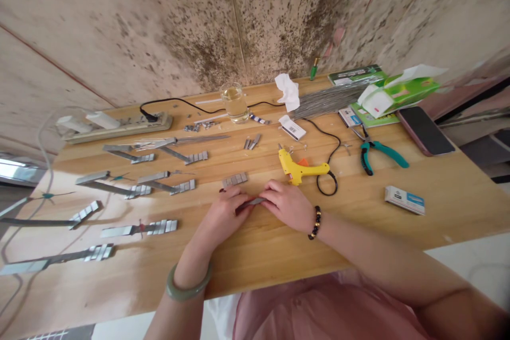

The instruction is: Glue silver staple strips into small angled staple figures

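Centrally in the head view, a narrow, flat, dull-grey strip (258, 201) sits between the person's two hands, just above or on the near part of the pale wooden table (255, 255). The left hand (226, 215) pinches one end and the right hand (287, 206) the other, fingers drawn close together; much of the strip is hidden by them, and its far ends cannot be made out. What shows is thin, plain and slightly tilted, with no marking visible. Just beyond the left hand lies a low grey block of short segments set side by side (235, 179).

As for lettering, the white-and-blue cardboard box (405, 201) at right bears dark print too small to read. A white carton (292, 127) beyond the yellow glue gun (300, 167) shows a barcode. The green-and-white tissue pack (410, 94) has no legible words.
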`<state>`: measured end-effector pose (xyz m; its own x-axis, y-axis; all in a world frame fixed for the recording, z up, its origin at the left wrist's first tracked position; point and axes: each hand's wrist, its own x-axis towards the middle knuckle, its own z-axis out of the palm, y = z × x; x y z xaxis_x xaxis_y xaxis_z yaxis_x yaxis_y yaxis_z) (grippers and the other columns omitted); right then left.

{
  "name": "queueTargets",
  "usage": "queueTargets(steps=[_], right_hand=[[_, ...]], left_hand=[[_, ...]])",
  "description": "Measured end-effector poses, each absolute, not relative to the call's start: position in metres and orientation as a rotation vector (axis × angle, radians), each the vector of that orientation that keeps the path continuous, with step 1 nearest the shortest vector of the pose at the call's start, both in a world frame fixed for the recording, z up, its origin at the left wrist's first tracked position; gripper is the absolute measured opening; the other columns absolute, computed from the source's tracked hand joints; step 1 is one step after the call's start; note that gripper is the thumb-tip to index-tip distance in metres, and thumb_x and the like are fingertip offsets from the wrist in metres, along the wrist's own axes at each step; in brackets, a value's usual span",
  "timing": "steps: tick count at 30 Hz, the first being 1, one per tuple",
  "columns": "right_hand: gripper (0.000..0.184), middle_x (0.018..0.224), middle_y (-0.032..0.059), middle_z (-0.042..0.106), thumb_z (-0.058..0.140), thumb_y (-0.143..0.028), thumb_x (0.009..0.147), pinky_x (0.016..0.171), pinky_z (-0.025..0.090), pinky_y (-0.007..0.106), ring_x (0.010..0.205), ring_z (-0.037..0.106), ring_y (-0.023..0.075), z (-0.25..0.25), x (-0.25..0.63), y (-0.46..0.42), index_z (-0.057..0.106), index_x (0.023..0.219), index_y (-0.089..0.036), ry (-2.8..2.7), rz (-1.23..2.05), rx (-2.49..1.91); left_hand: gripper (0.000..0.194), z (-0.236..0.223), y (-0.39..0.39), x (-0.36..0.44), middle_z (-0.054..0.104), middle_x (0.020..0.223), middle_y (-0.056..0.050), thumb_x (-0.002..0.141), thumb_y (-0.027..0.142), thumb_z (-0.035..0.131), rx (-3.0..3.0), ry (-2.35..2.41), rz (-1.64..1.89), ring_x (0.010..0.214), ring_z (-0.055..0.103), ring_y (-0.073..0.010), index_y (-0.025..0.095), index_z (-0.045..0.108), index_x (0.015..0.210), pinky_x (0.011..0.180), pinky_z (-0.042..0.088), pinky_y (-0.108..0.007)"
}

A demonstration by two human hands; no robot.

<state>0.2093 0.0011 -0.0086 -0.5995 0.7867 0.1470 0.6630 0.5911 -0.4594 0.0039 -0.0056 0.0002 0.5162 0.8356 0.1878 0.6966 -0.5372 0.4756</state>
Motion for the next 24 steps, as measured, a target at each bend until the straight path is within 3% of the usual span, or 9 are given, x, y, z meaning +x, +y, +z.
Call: queueTargets(steps=[24], right_hand=[[0.015,0.098,0.0036,0.060,0.057,-0.025,0.091,0.070,0.045,0.025,0.081,0.059,0.0135,-0.0072,0.2082,0.0013,0.068,0.100,-0.020,-2.485,0.531,-1.180]], left_hand=[[0.012,-0.0015,-0.0051,0.0036,0.062,0.080,-0.005,0.085,0.018,0.056,2.444,1.291,0.528,0.080,0.057,-0.0189,0.020,0.067,0.089,0.074,0.045,-0.031]])
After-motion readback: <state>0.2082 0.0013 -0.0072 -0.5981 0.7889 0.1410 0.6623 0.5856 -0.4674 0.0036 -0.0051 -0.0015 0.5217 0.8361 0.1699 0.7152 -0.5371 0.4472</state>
